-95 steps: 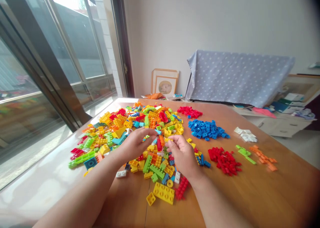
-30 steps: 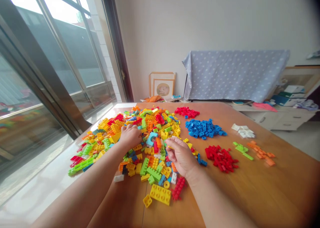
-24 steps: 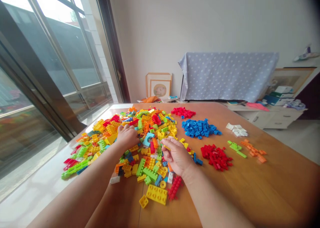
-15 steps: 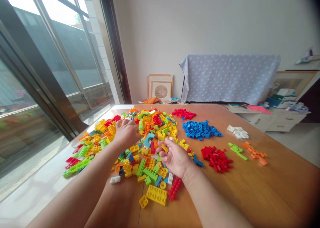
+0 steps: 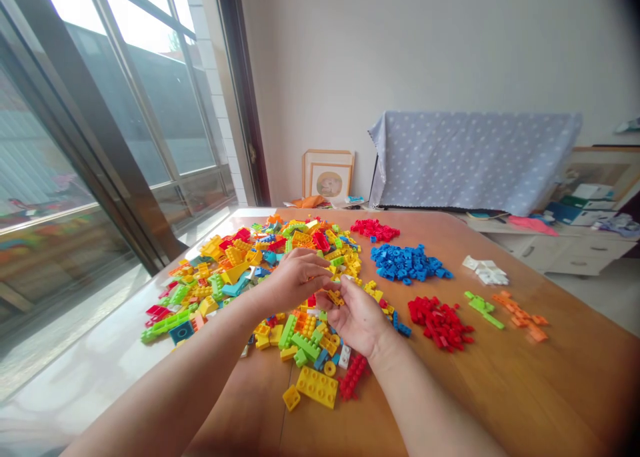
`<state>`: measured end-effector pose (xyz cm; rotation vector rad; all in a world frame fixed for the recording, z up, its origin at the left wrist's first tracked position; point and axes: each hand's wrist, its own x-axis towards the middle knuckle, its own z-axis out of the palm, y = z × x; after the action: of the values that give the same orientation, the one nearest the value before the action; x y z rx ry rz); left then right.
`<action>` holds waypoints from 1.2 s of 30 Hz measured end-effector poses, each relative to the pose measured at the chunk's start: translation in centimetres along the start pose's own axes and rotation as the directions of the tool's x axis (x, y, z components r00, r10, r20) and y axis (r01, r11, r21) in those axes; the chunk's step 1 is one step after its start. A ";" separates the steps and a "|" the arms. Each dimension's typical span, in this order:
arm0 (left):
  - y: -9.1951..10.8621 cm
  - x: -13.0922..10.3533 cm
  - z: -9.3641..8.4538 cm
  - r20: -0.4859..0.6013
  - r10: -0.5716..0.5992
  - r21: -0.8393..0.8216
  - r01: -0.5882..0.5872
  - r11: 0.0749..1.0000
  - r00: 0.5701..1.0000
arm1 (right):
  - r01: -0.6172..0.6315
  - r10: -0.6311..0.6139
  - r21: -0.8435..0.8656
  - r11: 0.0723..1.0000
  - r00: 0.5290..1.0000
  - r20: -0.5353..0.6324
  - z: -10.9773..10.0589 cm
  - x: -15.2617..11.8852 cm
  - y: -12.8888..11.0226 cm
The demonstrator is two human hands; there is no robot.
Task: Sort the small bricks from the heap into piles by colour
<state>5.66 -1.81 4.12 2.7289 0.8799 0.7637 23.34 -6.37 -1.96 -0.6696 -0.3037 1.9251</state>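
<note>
Our right hand [image 5: 357,313] loosely holds a small yellow brick [image 5: 339,298] over the mixed pile [image 5: 306,342], inward from the left edge of the surface [image 5: 480,397]; whether our left hand [image 5: 301,280] grips anything, we cannot tell. Slack curling could drop it.

1. Large yellow toy brick [image 5: 317,387]: smooth, shiny plastic.
2. Blue toy bricks [image 5: 407,263]: glossy plastic.
3. Desk [image 5: 500,390]: smooth, wood-look top, polished enough to reflect light.
4. Spotted drape [image 5: 470,160]: matt cloth.
5. Wall [image 5: 310,63]: matt, smooth.
6. Window pane [image 5: 170,110]: clear glass.
7. Window frame [image 5: 103,143]: metal-looking, dull sheen.
8. Picture frame [image 5: 331,165]: wood-look.
</note>
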 end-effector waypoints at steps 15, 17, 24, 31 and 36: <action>-6.6 -3.6 0.8 -0.082 -0.629 0.449 0.592 0.669 0.773 | 0.085 -0.089 -0.049 0.995 0.992 -0.090 -0.2 -0.2 -0.4; -6.4 -3.2 1.4 -0.070 -0.643 0.470 0.594 0.653 0.763 | 0.096 -0.100 -0.048 0.994 0.990 -0.097 -0.1 -0.2 -0.5; -6.7 -2.1 1.9 -0.056 -0.675 0.498 0.606 0.620 0.736 | 0.116 -0.121 -0.051 0.992 0.987 -0.109 -0.1 -0.2 -0.7; -4.6 -1.5 0.1 -0.103 -0.644 0.438 0.615 0.655 0.759 | 0.094 -0.100 -0.054 0.994 0.987 -0.125 0.1 -0.4 -0.3; -0.2 -0.1 -1.3 -0.001 -0.355 0.081 0.354 0.932 0.935 | 0.026 -0.028 -0.030 0.999 0.997 -0.073 0.2 -0.4 -0.1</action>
<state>4.84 -1.64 5.09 2.5235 1.3779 0.6464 23.47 -6.68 -1.60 -0.7498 -0.2931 1.8690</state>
